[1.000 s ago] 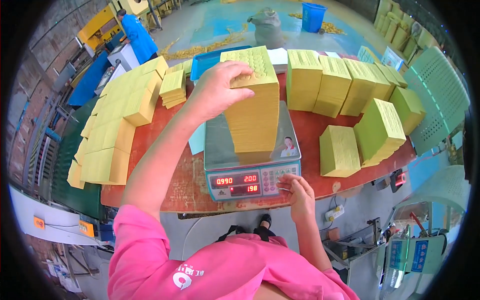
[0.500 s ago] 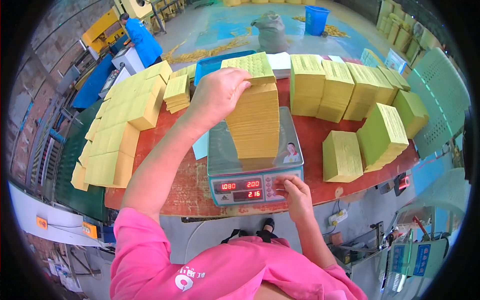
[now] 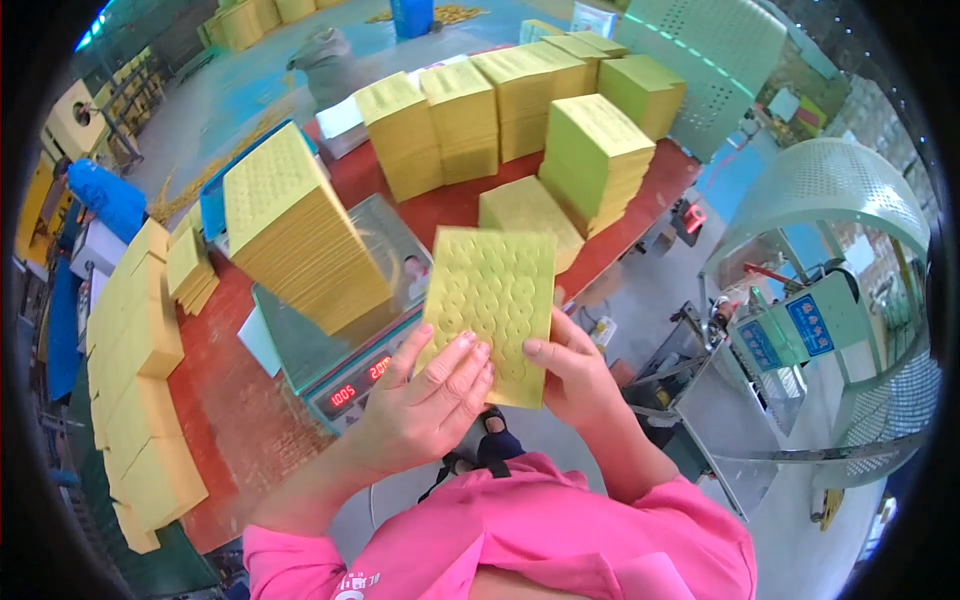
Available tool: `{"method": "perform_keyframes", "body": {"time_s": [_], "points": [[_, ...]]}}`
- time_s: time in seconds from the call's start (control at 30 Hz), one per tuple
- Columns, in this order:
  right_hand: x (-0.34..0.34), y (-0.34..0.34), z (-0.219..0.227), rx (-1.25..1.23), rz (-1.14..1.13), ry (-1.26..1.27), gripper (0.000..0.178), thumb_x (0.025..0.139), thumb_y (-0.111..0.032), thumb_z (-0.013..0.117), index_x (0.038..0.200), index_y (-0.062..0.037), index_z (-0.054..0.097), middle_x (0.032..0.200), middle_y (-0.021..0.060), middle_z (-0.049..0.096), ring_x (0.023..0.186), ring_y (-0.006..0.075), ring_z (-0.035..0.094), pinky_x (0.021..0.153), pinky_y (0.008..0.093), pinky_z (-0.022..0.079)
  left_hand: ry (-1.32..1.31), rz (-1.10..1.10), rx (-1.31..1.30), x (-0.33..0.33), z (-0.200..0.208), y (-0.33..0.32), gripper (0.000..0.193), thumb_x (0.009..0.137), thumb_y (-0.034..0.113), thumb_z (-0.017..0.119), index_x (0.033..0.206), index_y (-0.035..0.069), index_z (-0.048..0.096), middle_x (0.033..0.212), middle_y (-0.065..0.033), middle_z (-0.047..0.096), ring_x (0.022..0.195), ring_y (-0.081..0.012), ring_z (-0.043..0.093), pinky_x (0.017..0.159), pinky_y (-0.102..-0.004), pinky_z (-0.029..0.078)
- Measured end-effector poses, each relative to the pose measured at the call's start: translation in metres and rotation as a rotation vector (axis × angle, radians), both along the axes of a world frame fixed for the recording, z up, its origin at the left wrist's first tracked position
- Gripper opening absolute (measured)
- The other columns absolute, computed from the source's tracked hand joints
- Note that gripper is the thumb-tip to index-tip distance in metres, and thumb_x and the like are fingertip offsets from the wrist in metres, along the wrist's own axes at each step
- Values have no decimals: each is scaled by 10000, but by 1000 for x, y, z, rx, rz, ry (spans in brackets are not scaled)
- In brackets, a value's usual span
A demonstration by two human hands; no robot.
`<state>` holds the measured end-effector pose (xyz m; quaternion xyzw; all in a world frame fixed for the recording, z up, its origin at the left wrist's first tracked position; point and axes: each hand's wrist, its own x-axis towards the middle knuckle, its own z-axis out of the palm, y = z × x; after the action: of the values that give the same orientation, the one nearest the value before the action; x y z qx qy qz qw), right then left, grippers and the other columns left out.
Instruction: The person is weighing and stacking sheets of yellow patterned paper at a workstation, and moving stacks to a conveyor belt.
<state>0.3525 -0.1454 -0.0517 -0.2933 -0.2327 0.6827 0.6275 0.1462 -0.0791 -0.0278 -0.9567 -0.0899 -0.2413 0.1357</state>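
A thin bundle of yellow paper (image 3: 490, 290), its face embossed with rows of rounded marks, is held upright in front of my body. My left hand (image 3: 425, 410) lies over its lower left part, fingers across the face. On the right edge my right hand (image 3: 580, 375) grips it, thumb in front and the other fingers mostly behind. Left of the bundle, a tall stack of the same paper (image 3: 310, 245) stands on a digital scale (image 3: 280, 335) with a lit red display, partly hidden by my left hand.
More paper stacks (image 3: 460, 120) line the far side of the red table (image 3: 240, 430), and block-like stacks (image 3: 155, 370) fill its left side. A blue tray (image 3: 213, 210) sits behind the scale. Perforated metal guards (image 3: 840, 190) and machinery stand at right. A person in blue (image 3: 105, 195) is far left.
My left hand has brought a thin paper bundle off the top of the scale's stack to my front, where my right hand now holds it too. The view has turned right; the scale reading dropped.
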Motion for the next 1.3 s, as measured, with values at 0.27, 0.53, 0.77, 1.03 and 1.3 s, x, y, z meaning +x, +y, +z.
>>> {"method": "perform_keyframes", "body": {"time_s": [0.27,0.53,0.77,1.03,1.3], "points": [[102,-1,6,-56,-158,-151,530,883,-15,526,1397,12,398,1309,123,544,1179,209,556,989,341,448,-761,36,-1729,88,-37,58,440,949,226,630,1287,-38,534,1212,-154,628,1087,-193,606,917,-327,486],[249,120,36,210,-407,-754,439,857,-116,643,1246,76,576,1018,68,649,896,112,585,795,251,465,-674,13,-1983,246,3,156,338,945,285,597,1126,0,600,1054,-103,680,900,-187,674,782,-371,564],[352,211,18,83,-336,-913,436,869,-102,655,1250,91,572,1092,122,665,952,162,644,820,292,517,-624,251,-1980,338,7,221,266,924,309,616,1030,65,615,883,-68,675,735,-167,653,659,-319,545],[373,232,-6,83,-394,-1123,481,810,-185,714,1222,41,610,1000,134,685,865,175,650,767,307,517,-629,350,-1870,352,-14,229,129,895,210,663,927,97,611,793,-63,672,630,-152,641,573,-283,529],[370,231,-6,42,-410,-1343,402,770,-245,721,1102,-20,692,945,146,713,854,220,675,782,333,522,-681,393,-1826,353,-22,230,154,885,213,669,899,76,600,761,-65,654,600,-162,636,499,-280,505]]}}
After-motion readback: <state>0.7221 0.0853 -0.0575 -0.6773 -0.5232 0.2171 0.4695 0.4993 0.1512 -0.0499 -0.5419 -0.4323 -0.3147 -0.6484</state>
